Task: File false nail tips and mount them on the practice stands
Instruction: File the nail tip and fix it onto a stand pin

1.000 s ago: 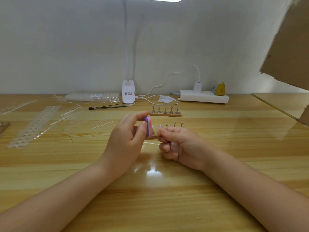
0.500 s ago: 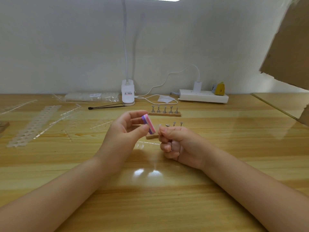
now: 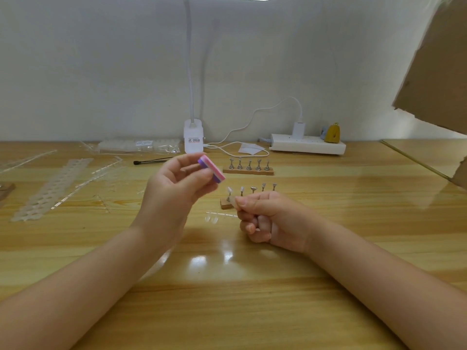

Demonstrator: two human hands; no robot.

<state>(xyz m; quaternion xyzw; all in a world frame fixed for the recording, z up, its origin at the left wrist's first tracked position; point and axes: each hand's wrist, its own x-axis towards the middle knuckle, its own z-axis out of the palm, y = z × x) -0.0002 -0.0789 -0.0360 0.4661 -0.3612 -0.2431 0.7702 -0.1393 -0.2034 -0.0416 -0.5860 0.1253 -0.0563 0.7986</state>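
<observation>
My left hand (image 3: 174,188) pinches a small pink and purple file block (image 3: 211,169), raised above the table. My right hand (image 3: 267,218) is curled, and its thumb and forefinger pinch a clear false nail tip (image 3: 233,203). Just behind the right hand stands the near practice stand (image 3: 225,202), a wooden bar with metal pegs; two of its left pegs carry pale tips, and the hand hides most of the bar. The far practice stand (image 3: 248,171) holds bare metal pegs. A short clear strip of nail tips (image 3: 214,216) lies flat between my hands.
Clear plastic tip strips and frames (image 3: 54,188) lie spread on the left. A bag of tips (image 3: 140,145), a thin dark brush (image 3: 151,161), a lamp base (image 3: 193,138) with cable and a white power strip (image 3: 308,147) line the back. Cardboard (image 3: 439,72) overhangs the right.
My left hand has lifted the file block up and away to the left of the right hand's nail tip. The right hand has stayed nearly still.
</observation>
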